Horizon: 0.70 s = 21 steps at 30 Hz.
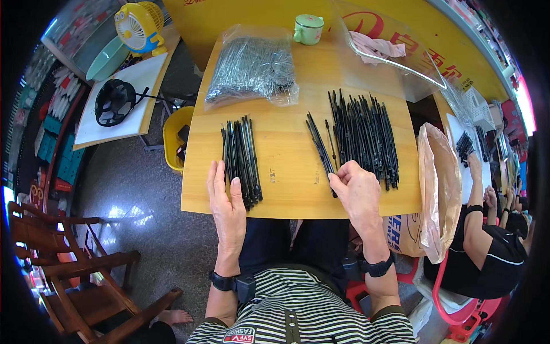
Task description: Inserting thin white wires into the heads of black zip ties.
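Note:
Slim black sticks lie in bundles on the wooden table (286, 200). My left hand (227, 209) rests against the left edge of the smaller left bundle (242, 157), its fingers stretched out and thumb apart. To the right, my right hand (358, 192) has thumb and fingertips closed at the lower end of a few separate black sticks (319, 140). Beside them, a wide bundle of black sticks (364, 135) fans out at the right. The sticks' exact kind cannot be made out. My right palm hides part of what those fingertips grip.
A clear plastic bag (252, 66) packed with thin shiny pieces lies at the far left of the table. Behind stand a green lidded cup (309, 30) and a clear panel (395, 57). A brown paper bag (438, 189) adjoins the right edge; a yellow bin (172, 140) stands left. Another person (481, 246) works at right.

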Available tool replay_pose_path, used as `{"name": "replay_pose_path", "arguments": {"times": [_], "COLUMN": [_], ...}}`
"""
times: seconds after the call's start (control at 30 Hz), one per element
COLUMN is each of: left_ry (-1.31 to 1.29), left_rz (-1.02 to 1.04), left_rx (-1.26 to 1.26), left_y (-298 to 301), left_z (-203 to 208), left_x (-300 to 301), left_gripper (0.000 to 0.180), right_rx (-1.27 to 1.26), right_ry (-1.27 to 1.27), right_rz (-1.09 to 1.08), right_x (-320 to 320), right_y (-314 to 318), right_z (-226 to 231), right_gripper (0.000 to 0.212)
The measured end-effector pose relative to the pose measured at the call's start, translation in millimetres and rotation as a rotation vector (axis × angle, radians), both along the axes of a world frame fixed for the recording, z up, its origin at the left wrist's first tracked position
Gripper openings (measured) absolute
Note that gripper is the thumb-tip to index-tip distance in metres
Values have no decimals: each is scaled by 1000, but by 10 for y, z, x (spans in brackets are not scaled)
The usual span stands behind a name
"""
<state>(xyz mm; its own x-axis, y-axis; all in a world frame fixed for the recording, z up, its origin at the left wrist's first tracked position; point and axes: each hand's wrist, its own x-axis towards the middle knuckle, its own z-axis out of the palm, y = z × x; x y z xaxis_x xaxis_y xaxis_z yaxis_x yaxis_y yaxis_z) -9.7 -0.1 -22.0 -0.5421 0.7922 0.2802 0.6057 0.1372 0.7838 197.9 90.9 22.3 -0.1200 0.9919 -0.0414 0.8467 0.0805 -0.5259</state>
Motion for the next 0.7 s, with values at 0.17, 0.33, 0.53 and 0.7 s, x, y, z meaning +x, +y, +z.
{"name": "replay_pose_path", "arguments": {"times": [0.17, 0.33, 0.53, 0.7], "left_ry": [-49, -303, -421, -168], "left_rz": [-10, 10, 54, 110], "left_rx": [36, 148, 183, 226], "left_y": [63, 98, 33, 52], "left_z": [-17, 55, -57, 62], "left_x": [47, 18, -42, 88], "left_gripper": [40, 36, 35, 29], "right_rx": [-53, -13, -129, -164], "right_ry": [203, 352, 662, 790], "right_rz": [-24, -46, -45, -25], "right_x": [-25, 45, 41, -29], "right_y": [-23, -40, -170, -278], "right_z": [56, 40, 23, 2], "right_gripper": [18, 12, 12, 14]}}
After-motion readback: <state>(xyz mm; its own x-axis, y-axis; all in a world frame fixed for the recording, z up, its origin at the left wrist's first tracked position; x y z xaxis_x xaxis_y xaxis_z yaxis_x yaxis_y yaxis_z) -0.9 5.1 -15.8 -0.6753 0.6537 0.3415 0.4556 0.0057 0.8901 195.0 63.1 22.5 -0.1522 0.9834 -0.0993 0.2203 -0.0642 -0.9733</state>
